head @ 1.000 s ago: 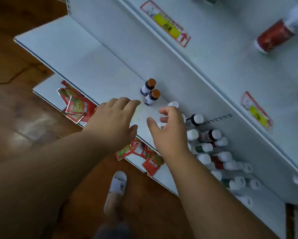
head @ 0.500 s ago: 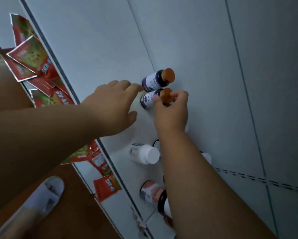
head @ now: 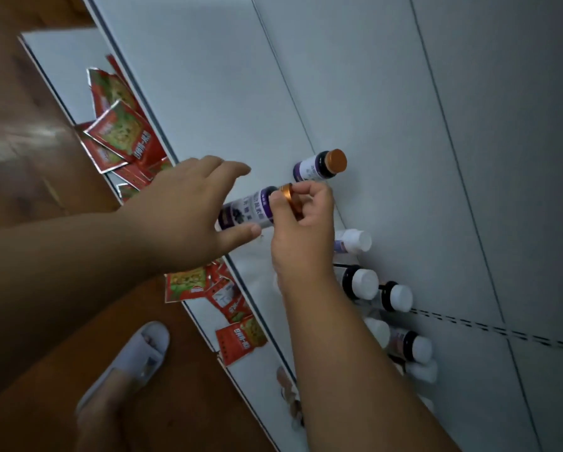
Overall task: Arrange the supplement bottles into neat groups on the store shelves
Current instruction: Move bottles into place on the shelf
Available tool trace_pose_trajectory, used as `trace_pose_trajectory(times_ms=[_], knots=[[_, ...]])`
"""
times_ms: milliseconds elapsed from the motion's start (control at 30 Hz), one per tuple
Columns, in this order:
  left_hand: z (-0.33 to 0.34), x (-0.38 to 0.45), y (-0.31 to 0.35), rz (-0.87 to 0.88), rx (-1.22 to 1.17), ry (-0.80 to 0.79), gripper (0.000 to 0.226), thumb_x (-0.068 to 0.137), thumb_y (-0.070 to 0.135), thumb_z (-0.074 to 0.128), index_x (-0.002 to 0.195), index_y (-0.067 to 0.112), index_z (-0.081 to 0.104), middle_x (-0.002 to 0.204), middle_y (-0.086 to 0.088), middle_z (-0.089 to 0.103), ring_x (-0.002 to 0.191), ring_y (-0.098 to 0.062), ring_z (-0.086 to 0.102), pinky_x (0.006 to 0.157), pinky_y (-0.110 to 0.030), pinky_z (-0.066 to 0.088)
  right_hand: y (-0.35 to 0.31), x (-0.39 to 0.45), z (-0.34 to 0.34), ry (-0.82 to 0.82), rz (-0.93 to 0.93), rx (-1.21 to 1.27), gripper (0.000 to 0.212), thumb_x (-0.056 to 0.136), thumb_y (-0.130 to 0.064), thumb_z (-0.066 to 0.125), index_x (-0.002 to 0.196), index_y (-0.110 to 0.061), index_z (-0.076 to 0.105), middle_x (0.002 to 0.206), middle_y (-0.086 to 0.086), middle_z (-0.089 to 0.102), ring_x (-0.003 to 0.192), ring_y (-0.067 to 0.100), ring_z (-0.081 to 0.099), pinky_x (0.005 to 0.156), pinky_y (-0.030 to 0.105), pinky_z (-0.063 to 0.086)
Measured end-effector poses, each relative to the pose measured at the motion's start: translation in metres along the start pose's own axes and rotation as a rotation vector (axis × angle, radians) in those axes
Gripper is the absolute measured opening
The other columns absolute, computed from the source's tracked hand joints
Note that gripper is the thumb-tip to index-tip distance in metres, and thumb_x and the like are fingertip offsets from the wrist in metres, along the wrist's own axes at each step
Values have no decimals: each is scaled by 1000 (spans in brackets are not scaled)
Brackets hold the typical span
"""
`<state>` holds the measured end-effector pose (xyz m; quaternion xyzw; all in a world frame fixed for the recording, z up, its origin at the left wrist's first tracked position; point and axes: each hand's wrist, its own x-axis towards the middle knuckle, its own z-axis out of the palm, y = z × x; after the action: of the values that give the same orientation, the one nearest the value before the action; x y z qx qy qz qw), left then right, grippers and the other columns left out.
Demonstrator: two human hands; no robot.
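Right hand [head: 301, 223] is pinching the orange cap of a purple-label bottle [head: 245, 210], tilting it over the white shelf [head: 208, 93]. Left hand [head: 188, 210] is reaching in, fingers spread, thumb touching it, grip loose.

shop: white retail shelves [head: 208, 93], supplement bottles [head: 319, 166], snack packets [head: 120, 132].

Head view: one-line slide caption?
Right hand pinches an orange-capped bottle by its cap; open left hand reaches for it.

Right hand [head: 301, 220] curled, thumb and fingers pinching, left hand [head: 188, 216] fingers spread straight, both forearms reaching forward
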<state>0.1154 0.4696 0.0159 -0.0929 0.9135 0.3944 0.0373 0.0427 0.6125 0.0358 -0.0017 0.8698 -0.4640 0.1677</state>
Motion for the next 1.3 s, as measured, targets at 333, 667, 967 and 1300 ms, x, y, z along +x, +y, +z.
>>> trace_pose_trajectory(times_ms=[333, 667, 967, 1300], knots=[[-232, -137, -17, -17, 44, -115, 101, 68, 89, 28, 146, 24, 34, 139, -2, 48, 128, -23, 44, 99, -39, 40, -193, -143, 83, -176, 225, 493, 8, 98, -19, 58, 97, -27, 58, 97, 7, 65, 83, 22, 67, 78, 46, 57], [-419, -169, 17, 40, 122, -113, 102, 68, 95, 25, 150, 33, 24, 149, 11, 35, 134, -9, 36, 104, -37, 39, -369, -181, 89, -271, -19, 530, 8, 101, -33, 49, 108, -35, 51, 106, -1, 61, 94, 17, 69, 78, 35, 61], [-470, -77, 51, 133, 74, -68, 96, 67, 90, 27, 148, 38, 22, 149, 20, 32, 130, 6, 30, 93, -15, 31, -444, -109, 47, -143, -196, 508, 5, 101, -27, 48, 101, -30, 52, 85, -14, 62, 79, 5, 68, 63, 20, 52], [-512, 70, 69, 442, 211, -283, 107, 62, 98, 16, 150, 36, 17, 156, 13, 26, 141, -8, 27, 109, -32, 35, -496, -26, 39, 365, -210, 419, 19, 92, -43, 62, 101, -28, 55, 87, -18, 64, 86, 7, 66, 84, 36, 56]])
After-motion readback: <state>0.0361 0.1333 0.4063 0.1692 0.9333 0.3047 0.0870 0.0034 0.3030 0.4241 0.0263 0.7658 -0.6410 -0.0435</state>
